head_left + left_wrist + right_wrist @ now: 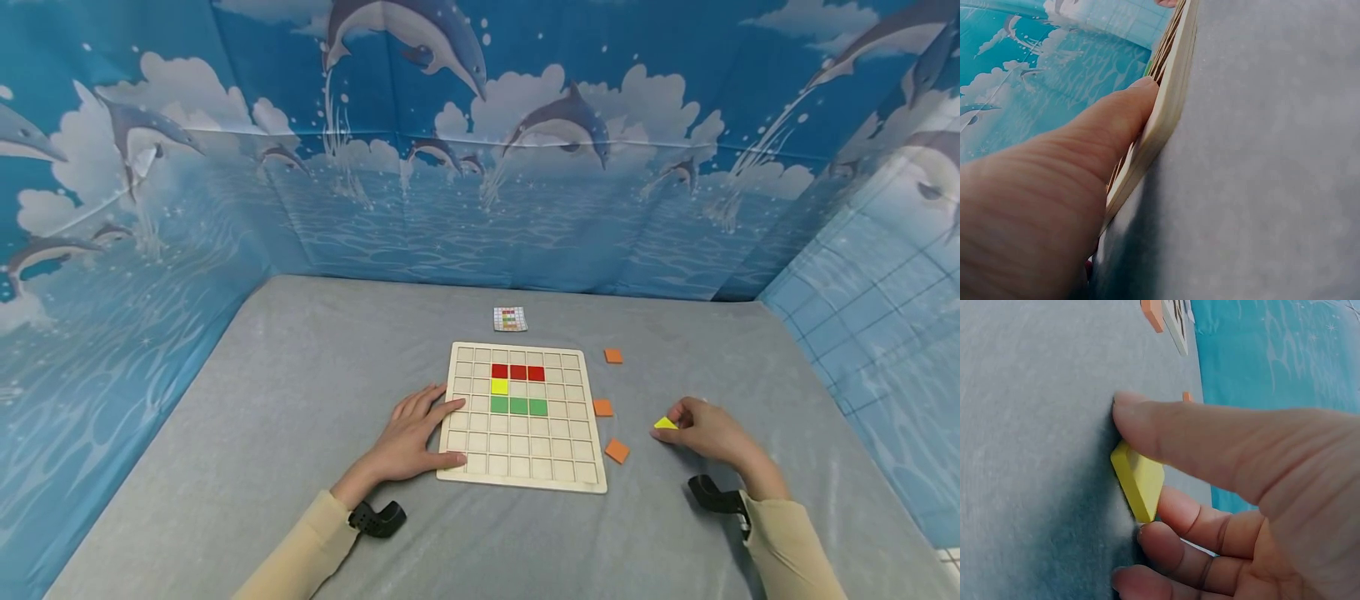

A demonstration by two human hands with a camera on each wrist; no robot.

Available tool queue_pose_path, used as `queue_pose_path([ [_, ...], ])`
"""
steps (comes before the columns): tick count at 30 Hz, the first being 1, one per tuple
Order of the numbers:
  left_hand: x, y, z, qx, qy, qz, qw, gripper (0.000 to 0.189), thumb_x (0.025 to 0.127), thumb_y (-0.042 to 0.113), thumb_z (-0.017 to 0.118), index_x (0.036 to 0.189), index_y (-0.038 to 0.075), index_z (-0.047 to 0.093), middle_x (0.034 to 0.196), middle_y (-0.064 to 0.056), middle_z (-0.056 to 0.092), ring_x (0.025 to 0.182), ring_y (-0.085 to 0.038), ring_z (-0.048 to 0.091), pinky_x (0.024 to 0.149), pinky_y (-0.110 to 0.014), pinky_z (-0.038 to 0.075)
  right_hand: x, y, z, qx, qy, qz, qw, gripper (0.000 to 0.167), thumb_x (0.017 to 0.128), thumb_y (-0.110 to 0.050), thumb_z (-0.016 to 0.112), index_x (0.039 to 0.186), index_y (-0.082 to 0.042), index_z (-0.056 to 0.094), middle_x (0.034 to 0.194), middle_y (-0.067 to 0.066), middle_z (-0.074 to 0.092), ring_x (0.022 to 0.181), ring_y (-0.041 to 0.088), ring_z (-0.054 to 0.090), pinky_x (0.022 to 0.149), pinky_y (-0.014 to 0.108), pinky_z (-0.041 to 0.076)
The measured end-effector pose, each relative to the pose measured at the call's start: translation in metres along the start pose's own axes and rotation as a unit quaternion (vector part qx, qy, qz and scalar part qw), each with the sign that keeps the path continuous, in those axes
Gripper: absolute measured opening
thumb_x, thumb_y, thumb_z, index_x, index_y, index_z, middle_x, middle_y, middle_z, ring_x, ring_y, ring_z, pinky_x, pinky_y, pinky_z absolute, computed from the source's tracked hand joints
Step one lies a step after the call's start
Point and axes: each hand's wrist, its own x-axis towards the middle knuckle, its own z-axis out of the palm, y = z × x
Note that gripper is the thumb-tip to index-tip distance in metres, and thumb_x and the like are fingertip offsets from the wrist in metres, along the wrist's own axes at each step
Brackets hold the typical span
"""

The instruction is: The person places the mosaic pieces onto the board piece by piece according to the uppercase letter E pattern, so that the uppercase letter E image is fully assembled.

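My left hand (pixel 408 437) lies spread along the left edge of a wooden grid board (pixel 517 467), its thumb and a finger over the rim. In the left wrist view the thumb (pixel 1116 119) presses on the board's edge. Three red tiles (pixel 518 372) sit in a row on the grid, with one yellow tile (pixel 499 387) below the leftmost and three green tiles (pixel 518 406) in a row under that. Right of the board, my right hand (pixel 705 429) pinches another yellow tile (pixel 1138 478) between thumb and fingers, close over the grey cloth.
Three orange tiles, an upper one (pixel 613 357), a middle one (pixel 603 407) and a lower one (pixel 617 451), lie along the board's right side. A small card with a printed coloured grid (pixel 510 319) lies behind the board. Dolphin-patterned curtains (pixel 450 225) enclose the grey-covered table (pixel 337 350).
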Motion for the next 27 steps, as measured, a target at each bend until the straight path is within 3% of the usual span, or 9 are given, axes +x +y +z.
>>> queue_pose_path([
  [5,0.000,0.001,-0.001,-0.003,-0.001,-0.002,1.0000,0.081,0.083,0.059,0.062,0.148,0.020,0.035,0.155,-0.012,0.017,0.141,-0.028,0.009,0.106,-0.052,0.010,0.001,0.000,0.001,-0.002,-0.001,0.000,1.0000,0.041,0.081,-0.033,0.075,0.091,0.000,0.053,0.078,0.006,0.048,0.069,0.021,0.044,0.057,0.032,0.034],
  [20,0.000,0.003,-0.002,-0.007,-0.003,-0.005,1.0000,0.080,0.083,0.059,0.063,0.148,0.019,0.036,0.155,-0.012,0.017,0.142,-0.028,0.009,0.106,-0.052,0.010,0.005,-0.004,0.011,-0.010,0.050,-0.019,0.9985,0.035,0.082,-0.026,0.075,0.097,-0.003,0.054,0.076,0.004,0.051,0.065,0.020,0.045,0.054,0.032,0.033],
  [27,0.001,0.001,-0.001,-0.003,-0.001,0.000,1.0000,0.080,0.083,0.060,0.061,0.148,0.020,0.036,0.155,-0.012,0.018,0.141,-0.028,0.010,0.106,-0.052,0.011,0.006,-0.012,0.017,0.003,0.084,-0.051,0.9951,0.024,0.084,-0.017,0.073,0.094,-0.002,0.057,0.079,0.006,0.056,0.065,0.020,0.047,0.055,0.033,0.037],
])
